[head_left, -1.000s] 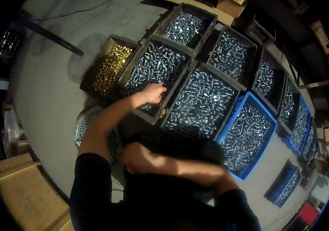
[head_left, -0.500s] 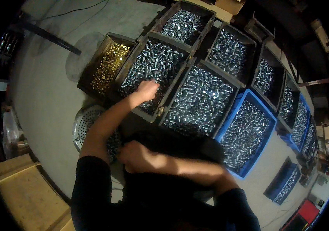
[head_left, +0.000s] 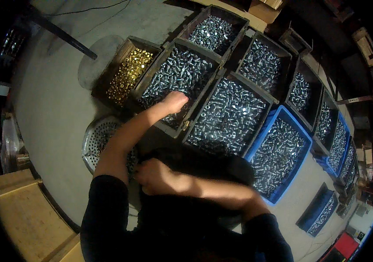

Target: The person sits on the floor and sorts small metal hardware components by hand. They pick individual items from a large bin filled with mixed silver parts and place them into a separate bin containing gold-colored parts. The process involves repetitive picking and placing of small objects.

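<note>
My left hand (head_left: 176, 102) reaches over the near end of a dark wooden box (head_left: 169, 129) filled with silver metal fittings (head_left: 180, 70) that look like short bolts. Its fingers are curled closed; whatever they hold is hidden. My right hand (head_left: 156, 177) lies across my front, closed, beside the rim of a perforated metal colander (head_left: 91, 146). Its fingertips are turned away, so I cannot make out what is in them. More small metal pieces lie in the colander, partly covered by my left forearm.
A wooden box of brass-coloured nuts (head_left: 129, 72) stands left of the silver one. Rightward are more wooden boxes of fittings, a blue crate (head_left: 281, 153) and a small blue bin (head_left: 319, 212). A dark pole (head_left: 64, 35) rises at upper left; a cardboard box (head_left: 31, 218) sits at lower left.
My left hand has shifted slightly right within the same box, still closed. The view has tilted a little, and my right hand stays by the colander.
</note>
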Demonstrator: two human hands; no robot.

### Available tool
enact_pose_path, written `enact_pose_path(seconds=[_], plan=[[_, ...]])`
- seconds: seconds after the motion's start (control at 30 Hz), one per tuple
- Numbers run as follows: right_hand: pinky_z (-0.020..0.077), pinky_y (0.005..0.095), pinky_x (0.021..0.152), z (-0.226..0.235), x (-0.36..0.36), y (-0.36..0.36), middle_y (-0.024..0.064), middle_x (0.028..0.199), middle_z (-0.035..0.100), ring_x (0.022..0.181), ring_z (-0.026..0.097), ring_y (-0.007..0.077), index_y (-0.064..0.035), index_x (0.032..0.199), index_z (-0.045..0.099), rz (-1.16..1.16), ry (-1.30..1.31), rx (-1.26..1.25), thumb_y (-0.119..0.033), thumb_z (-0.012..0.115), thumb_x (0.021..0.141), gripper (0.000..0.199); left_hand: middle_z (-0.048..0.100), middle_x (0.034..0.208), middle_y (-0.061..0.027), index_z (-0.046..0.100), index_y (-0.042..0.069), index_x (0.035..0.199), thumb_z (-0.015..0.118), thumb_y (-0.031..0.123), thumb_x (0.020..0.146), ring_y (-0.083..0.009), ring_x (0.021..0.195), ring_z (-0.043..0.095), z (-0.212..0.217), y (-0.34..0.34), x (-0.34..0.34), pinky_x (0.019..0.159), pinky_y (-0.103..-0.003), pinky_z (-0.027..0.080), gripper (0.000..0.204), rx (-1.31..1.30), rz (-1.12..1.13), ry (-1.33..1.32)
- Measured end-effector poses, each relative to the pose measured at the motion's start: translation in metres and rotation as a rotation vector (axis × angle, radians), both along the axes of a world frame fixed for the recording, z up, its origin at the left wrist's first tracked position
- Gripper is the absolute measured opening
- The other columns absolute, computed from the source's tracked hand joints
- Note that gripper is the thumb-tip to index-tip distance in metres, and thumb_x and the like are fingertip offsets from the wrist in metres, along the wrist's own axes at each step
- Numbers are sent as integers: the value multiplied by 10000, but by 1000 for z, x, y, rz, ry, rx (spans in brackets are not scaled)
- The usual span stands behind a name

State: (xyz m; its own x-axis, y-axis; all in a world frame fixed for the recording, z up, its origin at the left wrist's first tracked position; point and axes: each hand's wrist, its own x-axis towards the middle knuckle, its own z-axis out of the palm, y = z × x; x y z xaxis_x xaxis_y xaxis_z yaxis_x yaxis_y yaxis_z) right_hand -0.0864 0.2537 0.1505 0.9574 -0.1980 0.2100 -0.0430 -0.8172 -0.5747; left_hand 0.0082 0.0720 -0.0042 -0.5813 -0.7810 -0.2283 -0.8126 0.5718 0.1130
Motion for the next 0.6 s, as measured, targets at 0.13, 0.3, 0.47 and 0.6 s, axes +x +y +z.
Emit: enact_pose_path(seconds=[0.13, 0.3, 0.47, 0.6], plan=[[445, 325, 463, -9, 4, 5, 65, 624, 611, 582, 608, 212, -117, 591, 623, -5, 21, 29, -173, 565, 637, 93, 590, 731, -150, 582, 46, 700, 607, 41, 589, -342, 748, 576, 16, 8, 9, 657, -432, 465, 114, -58, 106, 146], [450, 335, 481, -9, 2, 5, 87, 615, 603, 571, 604, 232, -102, 591, 624, -74, -43, 19, -147, 576, 614, 70, 616, 774, -173, 611, 10, 927, 631, 94, 678, -283, 711, 613, 54, 83, 123, 634, -340, 472, 264, -148, 681, 695], [455, 345, 491, 2, -4, -2, 92, 608, 600, 571, 603, 238, -94, 591, 628, -51, 47, 53, -152, 603, 591, 63, 598, 695, -176, 614, 15, 866, 623, 201, 698, -304, 627, 593, 44, 213, 210, 577, -363, 460, 251, 76, 1065, 161], [460, 341, 498, -8, 2, 2, 93, 607, 599, 573, 604, 238, -95, 584, 627, -64, -21, 64, -155, 605, 592, 64, 584, 648, -173, 600, 43, 899, 611, 227, 689, -351, 604, 576, -27, 287, 273, 532, -421, 451, 279, -227, 735, -109]])
